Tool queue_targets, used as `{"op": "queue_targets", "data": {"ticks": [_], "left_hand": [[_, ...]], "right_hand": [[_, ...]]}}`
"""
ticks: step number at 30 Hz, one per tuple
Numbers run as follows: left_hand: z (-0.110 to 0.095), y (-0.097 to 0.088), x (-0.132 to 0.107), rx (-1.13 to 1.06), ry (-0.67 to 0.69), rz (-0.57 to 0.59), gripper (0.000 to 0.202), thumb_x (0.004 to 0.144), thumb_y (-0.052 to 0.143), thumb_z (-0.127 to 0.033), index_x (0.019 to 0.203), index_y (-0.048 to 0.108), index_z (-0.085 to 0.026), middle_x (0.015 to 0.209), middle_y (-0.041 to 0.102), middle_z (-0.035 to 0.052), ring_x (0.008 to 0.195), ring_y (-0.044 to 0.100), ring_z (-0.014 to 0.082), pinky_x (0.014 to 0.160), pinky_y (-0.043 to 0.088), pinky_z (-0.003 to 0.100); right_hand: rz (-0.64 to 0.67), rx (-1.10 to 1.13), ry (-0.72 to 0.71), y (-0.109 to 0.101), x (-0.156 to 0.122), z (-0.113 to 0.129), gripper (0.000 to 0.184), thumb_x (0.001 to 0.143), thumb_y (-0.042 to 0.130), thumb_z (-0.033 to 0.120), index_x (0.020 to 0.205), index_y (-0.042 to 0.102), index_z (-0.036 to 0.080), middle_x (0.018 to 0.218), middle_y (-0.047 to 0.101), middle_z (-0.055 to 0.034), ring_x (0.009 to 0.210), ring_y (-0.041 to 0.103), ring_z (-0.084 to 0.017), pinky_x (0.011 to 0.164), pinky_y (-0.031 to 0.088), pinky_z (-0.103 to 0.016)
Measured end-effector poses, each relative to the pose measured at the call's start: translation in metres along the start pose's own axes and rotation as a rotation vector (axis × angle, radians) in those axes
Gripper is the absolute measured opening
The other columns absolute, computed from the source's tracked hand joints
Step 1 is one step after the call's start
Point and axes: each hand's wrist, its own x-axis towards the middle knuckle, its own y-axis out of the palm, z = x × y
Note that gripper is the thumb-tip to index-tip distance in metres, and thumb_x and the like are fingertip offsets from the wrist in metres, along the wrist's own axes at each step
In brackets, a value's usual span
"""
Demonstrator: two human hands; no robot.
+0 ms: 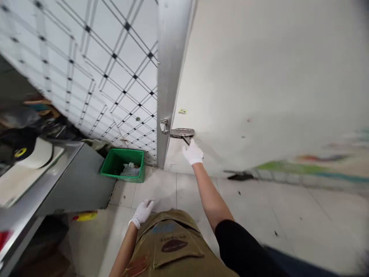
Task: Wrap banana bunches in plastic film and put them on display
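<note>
My right hand (193, 152), in a white glove, reaches forward to a pale door (245, 77). Its fingers are closed round the dark lever of a metal door latch (182, 132) near the door's left edge. Part of the lever is hidden by the glove. My left hand (143, 212), also white-gloved, hangs beside the brown apron (175, 246) with its fingers loosely bent. Nothing shows in it. A metal catch (164, 126) sits on the door frame (170, 77) just left of the latch.
A green bin (122, 152) with crumpled waste stands by the patterned wall (115, 77). To the left is a metal counter (69, 169) bearing a cap (36, 152). Something yellow and red (85, 216) lies on the tiled floor (161, 184). Scribbles mark the lower door.
</note>
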Motion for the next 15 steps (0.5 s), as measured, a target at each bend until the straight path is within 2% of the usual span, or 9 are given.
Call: {"op": "queue_targets", "data": {"ticks": [3,7,11,13,15], "left_hand": [[0.021,-0.042,0.002,0.036,0.025,0.165,0.050,0.098,0.049,-0.050,0.127,0.077,-0.019,0.134,0.080,0.0130,0.131,0.071,0.0274,0.119,0.048,0.037],[0.050,-0.105,0.008,0.119,-0.055,0.332,0.051,0.101,0.047,-0.048,0.127,0.077,-0.017,0.138,0.079,0.0132,0.132,0.071,0.0272,0.119,0.049,0.035],[0.064,-0.158,0.036,0.286,-0.115,0.333,0.042,0.102,0.048,-0.040,0.122,0.078,-0.017,0.142,0.077,0.0146,0.137,0.068,0.0296,0.121,0.046,0.034],[0.062,-0.174,0.057,0.313,-0.115,0.308,0.045,0.105,0.045,-0.039,0.128,0.074,-0.015,0.148,0.073,0.0166,0.144,0.064,0.0302,0.124,0.042,0.034],[0.055,-0.183,0.079,0.326,-0.110,0.278,0.048,0.107,0.040,-0.038,0.137,0.068,-0.011,0.157,0.065,0.0196,0.151,0.057,0.0307,0.128,0.037,0.034]], "right_hand": [[-0.060,-0.001,0.065,0.003,-0.024,0.000,0.063,0.108,0.049,0.041,0.165,0.045,0.015,0.134,0.078,-0.0199,0.121,0.076,-0.034,0.102,0.054,-0.040],[-0.138,-0.055,0.161,0.007,-0.061,-0.020,0.057,0.112,0.042,0.045,0.159,0.055,0.016,0.125,0.082,-0.0180,0.112,0.078,-0.033,0.095,0.052,-0.037],[-0.231,-0.101,0.245,0.017,-0.103,-0.048,0.054,0.114,0.037,0.044,0.151,0.066,0.017,0.118,0.083,-0.0179,0.105,0.076,-0.031,0.091,0.047,-0.035],[-0.278,-0.114,0.271,0.021,-0.126,-0.062,0.053,0.113,0.035,0.041,0.145,0.071,0.018,0.118,0.082,-0.0176,0.104,0.074,-0.030,0.092,0.044,-0.036],[-0.305,-0.140,0.321,0.024,-0.148,-0.074,0.054,0.112,0.033,0.037,0.138,0.076,0.016,0.117,0.081,-0.0190,0.106,0.071,-0.031,0.096,0.042,-0.038]]}}
